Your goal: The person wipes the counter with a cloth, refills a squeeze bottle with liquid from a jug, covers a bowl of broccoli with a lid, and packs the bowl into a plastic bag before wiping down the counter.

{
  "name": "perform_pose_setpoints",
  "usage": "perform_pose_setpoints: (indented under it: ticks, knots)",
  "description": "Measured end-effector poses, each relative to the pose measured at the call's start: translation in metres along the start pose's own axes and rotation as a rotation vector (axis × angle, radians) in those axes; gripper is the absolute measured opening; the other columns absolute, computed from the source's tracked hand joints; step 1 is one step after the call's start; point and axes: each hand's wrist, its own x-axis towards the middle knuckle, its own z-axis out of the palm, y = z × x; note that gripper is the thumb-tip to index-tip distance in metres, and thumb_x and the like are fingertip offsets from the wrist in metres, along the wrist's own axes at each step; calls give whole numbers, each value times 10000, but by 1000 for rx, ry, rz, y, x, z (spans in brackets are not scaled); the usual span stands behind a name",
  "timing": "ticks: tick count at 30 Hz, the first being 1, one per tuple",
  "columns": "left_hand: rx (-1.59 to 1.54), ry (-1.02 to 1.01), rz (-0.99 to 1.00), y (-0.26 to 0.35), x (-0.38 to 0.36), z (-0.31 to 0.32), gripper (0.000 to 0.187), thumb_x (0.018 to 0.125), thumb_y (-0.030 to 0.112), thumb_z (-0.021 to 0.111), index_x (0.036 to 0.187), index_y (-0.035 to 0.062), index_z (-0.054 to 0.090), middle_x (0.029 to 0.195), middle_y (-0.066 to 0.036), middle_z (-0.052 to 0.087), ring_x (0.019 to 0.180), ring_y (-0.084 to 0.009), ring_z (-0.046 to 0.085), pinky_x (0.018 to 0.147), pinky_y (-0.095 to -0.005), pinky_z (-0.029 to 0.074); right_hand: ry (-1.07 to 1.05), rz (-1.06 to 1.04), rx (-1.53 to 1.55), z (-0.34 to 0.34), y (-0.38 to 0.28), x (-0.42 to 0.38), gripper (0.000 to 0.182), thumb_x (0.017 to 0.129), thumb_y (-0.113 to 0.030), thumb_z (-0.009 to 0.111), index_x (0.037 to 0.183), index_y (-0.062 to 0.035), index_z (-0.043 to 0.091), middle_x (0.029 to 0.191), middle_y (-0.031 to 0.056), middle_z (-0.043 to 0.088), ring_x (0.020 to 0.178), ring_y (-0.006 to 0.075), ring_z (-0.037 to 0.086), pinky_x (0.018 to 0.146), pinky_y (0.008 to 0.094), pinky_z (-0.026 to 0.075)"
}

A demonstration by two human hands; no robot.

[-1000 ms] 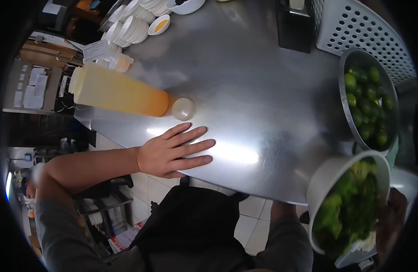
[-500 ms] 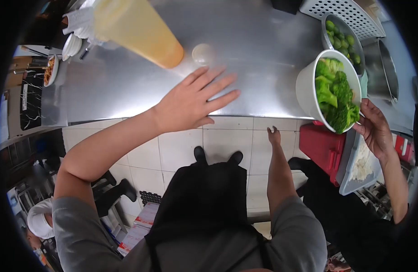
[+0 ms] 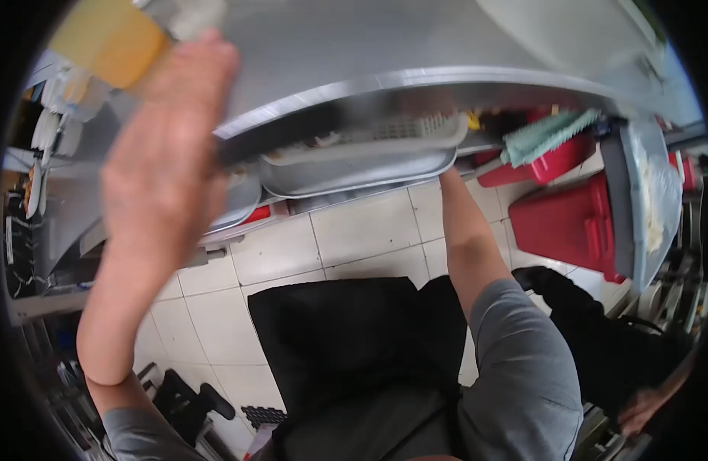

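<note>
Smeared by motion, my left hand (image 3: pixel 170 131) is raised over the front edge of the metal counter (image 3: pixel 354 46), its fingertips beside a whitish translucent item (image 3: pixel 199 17). Just left of those fingers stands a plastic pitcher (image 3: pixel 112 42) of orange liquid. My right arm (image 3: pixel 469 238) reaches in below the counter; its hand (image 3: pixel 449 184) disappears at the rim of a grey tray (image 3: pixel 354 183), fingers hidden. Above that tray is a white perforated basket (image 3: pixel 400 132). I cannot tell what the right hand touches.
A teal cloth (image 3: pixel 550 137) hangs over red plastic containers (image 3: pixel 557 219) on the right. Beside them is a grey bin with clear plastic (image 3: pixel 650 200). A person in black (image 3: pixel 600 319) is at lower right, one hand (image 3: pixel 642 409) showing. A pale container (image 3: pixel 561 23) fills the upper right.
The view has tipped down toward the under-counter shelf. My left hand has moved left, near the pitcher. My right arm now reaches under the counter. The broccoli bowl no longer shows in the other person's hand.
</note>
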Motion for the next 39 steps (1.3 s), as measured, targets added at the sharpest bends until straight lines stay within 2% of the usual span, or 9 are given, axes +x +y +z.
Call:
perform_pose_setpoints:
  ticks: [6,8,9,12,18,25,27,29,39]
  knots:
    - [17,82,-102,1,-15,6,729,583,-80,581,1262,143,437,1100,-157,574,989,-324,566,806,-357,456,166,-320,63,83,-6,25,455,863,-290,390,1276,-99,414,1215,156,498,1091,311,495,941,390,387]
    - [87,67,-159,-29,-27,15,696,620,-18,620,1267,152,430,1061,-182,582,958,-347,567,797,-377,450,40,-144,174,71,-16,-29,472,865,-292,386,1299,-106,387,1228,145,491,1104,293,490,943,376,386]
    - [157,77,-174,-35,-27,16,675,636,12,631,1265,152,431,1054,-187,582,955,-353,563,796,-386,446,216,-247,221,92,-4,-27,471,852,-276,425,1292,-112,396,1214,141,504,1099,291,494,934,376,394]
    - [330,171,-135,-6,-15,16,585,688,173,671,1223,88,450,995,-214,586,919,-385,546,751,-412,447,212,-158,327,97,18,-60,463,820,-271,491,1252,-110,452,1180,144,529,1082,290,509,920,378,407]
    - [570,166,-357,-8,-17,25,535,699,278,674,1180,129,493,972,-162,619,882,-347,585,738,-411,463,142,-101,510,70,66,-61,374,792,-293,540,1117,-112,579,1142,139,556,1051,284,532,899,387,426]
    - [507,218,-324,5,-17,24,531,651,177,705,1143,82,527,972,-178,615,884,-348,588,744,-392,467,255,144,398,38,94,-4,403,819,-347,509,1071,-36,563,1081,183,570,1035,318,537,882,403,434]
    - [437,212,-325,8,-17,23,537,638,133,694,1146,88,527,971,-183,613,882,-357,586,742,-390,464,649,-7,312,33,86,25,384,811,-292,509,1083,-21,531,1058,186,576,968,323,562,842,406,447]
    - [341,243,-369,19,-13,24,542,614,54,672,1136,114,539,974,-164,614,867,-344,584,749,-370,460,698,-91,425,-24,60,15,388,802,-305,519,1074,-29,540,1071,190,562,1022,313,523,849,393,424]
    - [288,432,-219,41,1,28,553,544,-39,591,1072,122,590,948,-82,634,802,-263,616,718,-309,476,617,-201,47,-48,31,82,508,786,-400,516,1177,-76,491,1160,179,522,1081,339,486,924,399,381]
